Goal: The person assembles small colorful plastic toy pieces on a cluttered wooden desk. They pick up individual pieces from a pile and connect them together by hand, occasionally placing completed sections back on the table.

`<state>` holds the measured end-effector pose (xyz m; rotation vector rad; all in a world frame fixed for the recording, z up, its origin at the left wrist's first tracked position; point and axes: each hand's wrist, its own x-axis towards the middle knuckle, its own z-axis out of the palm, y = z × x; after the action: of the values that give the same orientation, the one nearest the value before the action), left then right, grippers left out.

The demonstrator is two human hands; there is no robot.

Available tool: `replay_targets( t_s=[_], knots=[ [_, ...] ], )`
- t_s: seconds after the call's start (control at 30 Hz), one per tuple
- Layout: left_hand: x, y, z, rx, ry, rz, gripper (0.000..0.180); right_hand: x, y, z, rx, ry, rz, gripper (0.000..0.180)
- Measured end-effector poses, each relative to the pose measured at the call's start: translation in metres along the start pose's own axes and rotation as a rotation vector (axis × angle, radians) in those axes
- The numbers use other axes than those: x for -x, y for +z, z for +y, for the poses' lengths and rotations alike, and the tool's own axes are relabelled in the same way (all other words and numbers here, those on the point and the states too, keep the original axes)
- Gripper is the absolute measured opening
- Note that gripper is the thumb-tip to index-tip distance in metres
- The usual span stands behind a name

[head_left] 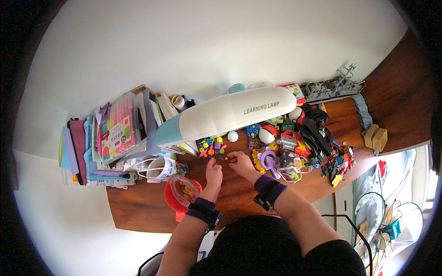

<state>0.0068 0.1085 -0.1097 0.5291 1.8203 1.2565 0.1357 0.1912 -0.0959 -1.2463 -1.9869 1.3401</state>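
Observation:
At the middle of the brown desk [230, 198], my left hand [214, 175] is raised beside a small pile of bright plastic pieces [212, 146]. Its fingers are drawn together; whatever they hold is too small to make out. Close by on the right, my right hand [242, 164] has its fingers bent into a pinch, and what lies between them is hidden. A tiny yellow piece [226, 158] lies between the two hands. Left of my left wrist stands a red tub [169, 198] with a clear lining, with small yellow and orange pieces inside.
A white lamp head [235, 112] hangs over the back of the desk. Mixed toys, including a purple plastic toy [269, 161] and a red-and-white ball [267, 134], crowd the right side. Marker box [117, 133], books and a white cup [161, 169] stand left.

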Motion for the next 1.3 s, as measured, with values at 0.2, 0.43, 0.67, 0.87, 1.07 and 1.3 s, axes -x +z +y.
replay_targets(
  t_s=[0.2,0.43,0.67,0.87,1.07,1.3],
  knots=[
    [-0.009,0.005,-0.007,0.18,-0.025,-0.084,0.048,-0.009,0.02,0.003,0.038,-0.048,-0.006,0.034],
    [-0.004,0.007,-0.006,0.23,-0.121,-0.079,0.048,-0.013,0.03,0.001,0.141,-0.072,0.018,0.026],
    [0.002,0.006,-0.018,0.328,-0.142,-0.091,0.047,0.001,0.023,-0.003,0.138,-0.093,-0.014,0.022],
    [0.022,0.009,-0.014,0.296,-0.21,-0.08,0.042,0.016,0.019,0.0,0.119,-0.066,-0.076,0.021],
    [0.017,0.01,-0.051,0.375,-0.135,-0.1,0.033,0.024,0.027,0.011,0.091,-0.134,-0.025,0.021],
    [0.034,0.005,-0.031,0.315,-0.186,-0.214,0.038,0.034,0.02,0.006,0.198,-0.162,-0.034,0.023]
  ],
)
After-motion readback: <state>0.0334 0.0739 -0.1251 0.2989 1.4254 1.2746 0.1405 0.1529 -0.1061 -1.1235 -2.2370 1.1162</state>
